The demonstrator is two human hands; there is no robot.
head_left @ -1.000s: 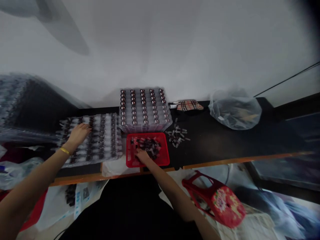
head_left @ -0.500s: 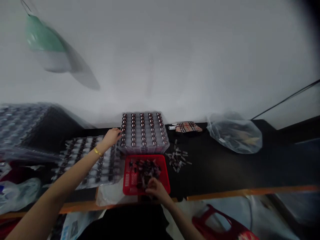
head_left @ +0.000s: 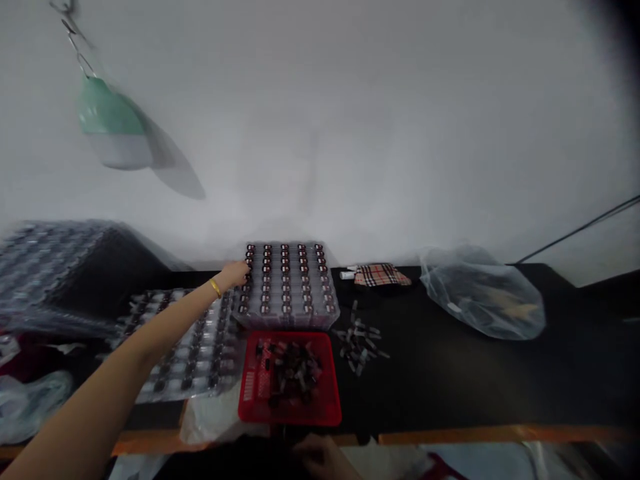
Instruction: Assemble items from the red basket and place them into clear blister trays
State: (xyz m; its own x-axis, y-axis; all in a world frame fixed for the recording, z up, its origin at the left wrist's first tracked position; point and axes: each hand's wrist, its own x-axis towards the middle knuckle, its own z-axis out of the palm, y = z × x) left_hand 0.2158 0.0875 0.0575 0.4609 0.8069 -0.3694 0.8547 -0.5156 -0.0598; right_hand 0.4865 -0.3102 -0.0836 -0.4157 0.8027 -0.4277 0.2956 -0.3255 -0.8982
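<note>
Black table [head_left: 450, 373], tray [head_left: 287, 322] apparently against left fingers [head_left: 245, 271]

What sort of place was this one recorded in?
Probably a workshop or packing room: a black workbench holds a clear tray with rows of small pieces, a red basket of loose parts, and scattered parts beside it.

The tray stack [head_left: 295, 321] is clear, glossy plastic; the basket [head_left: 315, 415] smooth red plastic with a slight sheen. The worktop [head_left: 450, 380] looks matt, its edge strip [head_left: 460, 435] wood-like. The bag [head_left: 475, 293] is crinkled transparent plastic, the checked pouch [head_left: 383, 275] cloth-like, the bangle [head_left: 216, 288] shiny, metallic.
</note>
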